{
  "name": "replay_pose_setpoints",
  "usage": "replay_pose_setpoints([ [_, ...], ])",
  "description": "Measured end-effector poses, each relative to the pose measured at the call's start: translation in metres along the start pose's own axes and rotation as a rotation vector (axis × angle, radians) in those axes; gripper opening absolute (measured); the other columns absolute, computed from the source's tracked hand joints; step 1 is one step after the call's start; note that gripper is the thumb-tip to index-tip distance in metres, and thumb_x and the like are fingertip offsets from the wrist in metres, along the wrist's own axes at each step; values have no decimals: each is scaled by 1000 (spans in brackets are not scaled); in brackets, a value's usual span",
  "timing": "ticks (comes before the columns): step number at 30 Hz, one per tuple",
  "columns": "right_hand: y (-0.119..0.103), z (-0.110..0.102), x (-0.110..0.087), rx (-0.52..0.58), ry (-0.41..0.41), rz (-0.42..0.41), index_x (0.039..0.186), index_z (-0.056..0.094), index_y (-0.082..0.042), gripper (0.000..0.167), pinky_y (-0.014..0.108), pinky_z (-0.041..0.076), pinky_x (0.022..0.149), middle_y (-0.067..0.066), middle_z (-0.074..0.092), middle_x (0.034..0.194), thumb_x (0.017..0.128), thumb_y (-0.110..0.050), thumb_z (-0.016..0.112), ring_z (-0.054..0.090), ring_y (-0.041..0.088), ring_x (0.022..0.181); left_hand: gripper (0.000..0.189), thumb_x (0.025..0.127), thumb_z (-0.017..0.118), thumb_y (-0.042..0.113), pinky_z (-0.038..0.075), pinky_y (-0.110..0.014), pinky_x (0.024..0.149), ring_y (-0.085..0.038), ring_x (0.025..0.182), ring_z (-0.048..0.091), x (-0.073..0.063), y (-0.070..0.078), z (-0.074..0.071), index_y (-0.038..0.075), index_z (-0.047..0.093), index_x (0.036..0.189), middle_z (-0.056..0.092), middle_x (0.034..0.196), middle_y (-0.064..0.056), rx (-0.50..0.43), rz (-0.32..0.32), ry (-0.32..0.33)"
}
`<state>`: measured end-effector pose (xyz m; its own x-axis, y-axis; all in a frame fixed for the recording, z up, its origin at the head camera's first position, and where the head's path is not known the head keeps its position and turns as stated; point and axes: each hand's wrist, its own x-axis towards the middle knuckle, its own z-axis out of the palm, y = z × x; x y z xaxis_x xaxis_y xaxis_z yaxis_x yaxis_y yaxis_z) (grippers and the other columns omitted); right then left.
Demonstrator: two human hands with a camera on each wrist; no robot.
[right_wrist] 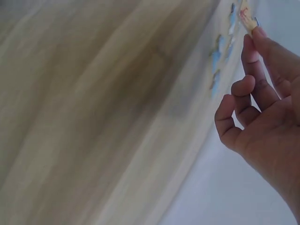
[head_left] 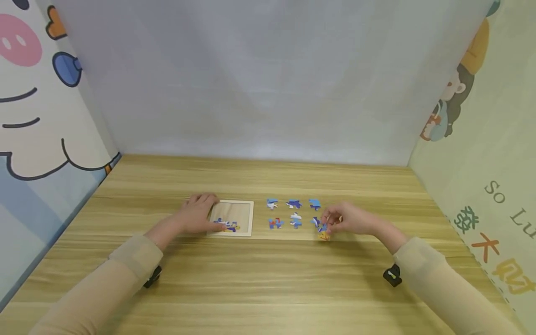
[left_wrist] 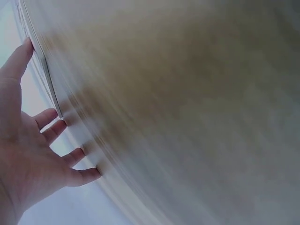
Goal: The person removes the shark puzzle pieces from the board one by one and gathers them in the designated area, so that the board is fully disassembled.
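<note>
A square puzzle tray (head_left: 252, 218) with a pale wooden rim lies left of the middle of the table. Some joined blue, white and yellow jigsaw pieces (head_left: 231, 227) sit in its near part. My left hand (head_left: 197, 215) rests on the tray's left side, fingers spread, the thumb over the joined pieces. To the right, my right hand (head_left: 351, 218) pinches a yellow-and-blue jigsaw piece (head_left: 324, 236) between thumb and index finger. That piece shows in the right wrist view too, at the fingertips (right_wrist: 258, 33), while the other fingers curl loosely.
Several loose jigsaw pieces lie in two rows between tray and right hand, among them a dark blue one (head_left: 294, 204) at the back and a red-and-blue one (head_left: 275, 223) in front. A pale curtain (head_left: 259, 93) stands behind the table, with printed panels at both sides.
</note>
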<state>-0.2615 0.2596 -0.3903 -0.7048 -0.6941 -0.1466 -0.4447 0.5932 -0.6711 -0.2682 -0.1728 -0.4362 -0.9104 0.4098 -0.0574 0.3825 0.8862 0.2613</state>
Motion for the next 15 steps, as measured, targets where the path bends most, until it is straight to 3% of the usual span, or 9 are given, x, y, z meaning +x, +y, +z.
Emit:
replay_pose_setpoints([
  [8, 20, 7, -2, 61, -40, 36, 99, 63, -6, 18, 25, 53, 78, 3, 67, 85, 84, -11, 70, 63, 15, 81, 91, 74, 63, 69, 32, -66, 98, -49, 126, 35, 1, -2, 2, 1, 46, 133, 40, 141, -21, 39, 34, 61],
  [15, 23, 12, 3, 15, -34, 7, 95, 65, -8, 13, 23, 51, 69, 2, 63, 82, 83, -10, 71, 58, 12, 75, 89, 75, 64, 67, 32, -61, 103, -49, 124, 38, 0, -1, 0, -1, 47, 130, 42, 138, -22, 48, 59, 78],
])
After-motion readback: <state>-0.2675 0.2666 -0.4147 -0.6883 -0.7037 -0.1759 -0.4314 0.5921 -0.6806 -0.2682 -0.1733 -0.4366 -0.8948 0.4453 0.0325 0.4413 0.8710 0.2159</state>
